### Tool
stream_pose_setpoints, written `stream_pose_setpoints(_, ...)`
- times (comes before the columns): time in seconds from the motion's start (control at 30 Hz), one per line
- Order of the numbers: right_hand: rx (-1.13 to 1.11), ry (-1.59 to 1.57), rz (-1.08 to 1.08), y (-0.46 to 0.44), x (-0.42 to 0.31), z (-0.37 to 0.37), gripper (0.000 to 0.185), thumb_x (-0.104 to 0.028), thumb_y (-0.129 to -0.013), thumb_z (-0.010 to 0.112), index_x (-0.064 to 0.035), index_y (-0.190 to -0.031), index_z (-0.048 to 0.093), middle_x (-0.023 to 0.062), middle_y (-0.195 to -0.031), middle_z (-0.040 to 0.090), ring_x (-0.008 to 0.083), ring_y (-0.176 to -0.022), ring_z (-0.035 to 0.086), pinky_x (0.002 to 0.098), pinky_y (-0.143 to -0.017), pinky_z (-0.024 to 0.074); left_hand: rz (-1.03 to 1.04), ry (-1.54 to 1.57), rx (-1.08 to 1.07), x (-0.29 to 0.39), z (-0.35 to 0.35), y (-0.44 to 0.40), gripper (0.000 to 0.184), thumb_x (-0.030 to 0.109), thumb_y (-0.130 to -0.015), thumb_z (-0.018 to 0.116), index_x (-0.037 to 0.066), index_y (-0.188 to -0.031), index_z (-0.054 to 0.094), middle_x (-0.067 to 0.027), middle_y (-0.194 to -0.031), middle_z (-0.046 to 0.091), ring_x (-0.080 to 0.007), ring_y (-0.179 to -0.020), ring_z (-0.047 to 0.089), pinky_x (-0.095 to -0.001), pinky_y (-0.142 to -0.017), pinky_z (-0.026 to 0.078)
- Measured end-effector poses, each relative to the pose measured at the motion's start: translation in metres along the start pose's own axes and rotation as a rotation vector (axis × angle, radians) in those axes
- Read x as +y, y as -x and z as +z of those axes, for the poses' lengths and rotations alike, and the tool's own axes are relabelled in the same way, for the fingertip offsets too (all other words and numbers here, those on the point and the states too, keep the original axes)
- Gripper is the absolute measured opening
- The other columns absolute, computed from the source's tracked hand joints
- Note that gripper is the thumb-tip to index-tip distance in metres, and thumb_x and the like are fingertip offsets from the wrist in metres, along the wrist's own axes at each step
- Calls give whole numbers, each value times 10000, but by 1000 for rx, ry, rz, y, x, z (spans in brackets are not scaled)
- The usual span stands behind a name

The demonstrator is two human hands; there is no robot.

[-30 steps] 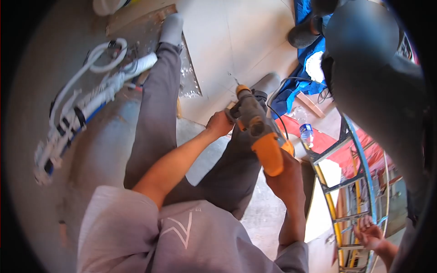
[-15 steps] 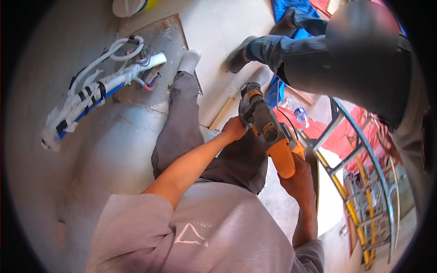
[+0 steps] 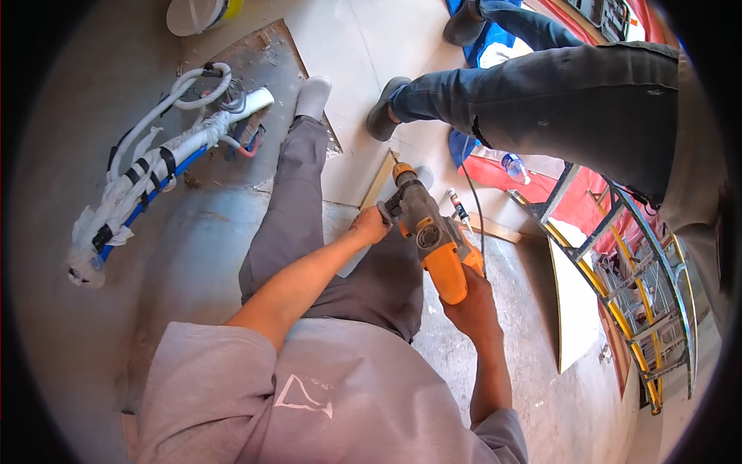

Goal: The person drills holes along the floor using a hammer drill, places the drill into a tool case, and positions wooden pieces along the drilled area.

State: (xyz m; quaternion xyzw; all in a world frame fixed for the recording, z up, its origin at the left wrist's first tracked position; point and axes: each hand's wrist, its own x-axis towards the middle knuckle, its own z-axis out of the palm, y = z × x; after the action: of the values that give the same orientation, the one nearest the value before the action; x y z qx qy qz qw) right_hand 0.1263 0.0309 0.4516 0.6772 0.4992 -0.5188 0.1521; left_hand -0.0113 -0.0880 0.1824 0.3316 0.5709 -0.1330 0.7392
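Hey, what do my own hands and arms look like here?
Your left hand and right hand are bare, without gloves. Short, loose, plain grey fabric sleeves cover only your upper arms; both forearms are uncovered.

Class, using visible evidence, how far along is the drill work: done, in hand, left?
Done: a bit is fitted in the drill. In hand: the left hand grips the front handle, the right hand the rear. Left: probably the drilling itself, since no finished hole is visible near the bit; whether its tip touches anything is unclear.
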Motion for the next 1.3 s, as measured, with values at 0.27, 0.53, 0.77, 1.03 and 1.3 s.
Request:
stream_pose_setpoints(0.27, -10, 58, -111, -9, 108, 60, 347, -51, -712, 672, -35, -1047, 586, 186, -911, 635, 401, -862, 607, 441, -749, 495, -2, -259, -86, -63, 61, -63, 471, 376, -733, 751, 88, -1089, 640, -158, -1136, 636, -318, -1101, 586, -400, -926, 477)
stream_pose_setpoints(0.53, 96, 51, -199, 13, 186, 80, 321, -35, -676, 671, -37, -982, 574, 152, -879, 624, 371, -846, 605, 443, -743, 489, 111, -445, -70, -66, 72, -66, 688, 476, -657, 780, -17, -1107, 610, -184, -1061, 661, -303, -1011, 636, -374, -886, 497)
stream_pose_setpoints(0.77, 194, -3, -216, 22, 257, 97, 362, -33, -641, 675, -53, -984, 561, 119, -866, 626, 335, -814, 612, 407, -707, 499, 103, -428, 16, -59, 114, -76, 600, 435, -720, 735, 11, -1129, 617, -179, -1046, 669, -288, -991, 647, -357, -884, 496)
stream_pose_setpoints(1.03, 249, 20, -203, -7, 300, 126, 123, -63, -721, 599, -45, -836, 558, 106, -770, 605, 269, -747, 615, 383, -661, 497, 52, -301, 52, -59, 154, -107, 488, 312, -757, 733, 14, -1121, 600, -151, -1036, 677, -250, -968, 651, -328, -857, 493)
stream_pose_setpoints(1.3, 247, -57, -150, -49, 318, 156, 198, -56, -719, 610, -28, -910, 568, 112, -833, 607, 287, -797, 611, 383, -698, 487, 65, -174, 145, -87, 156, -159, 551, 231, -772, 712, -11, -1225, 515, -188, -1100, 648, -278, -1029, 625, -351, -886, 474)
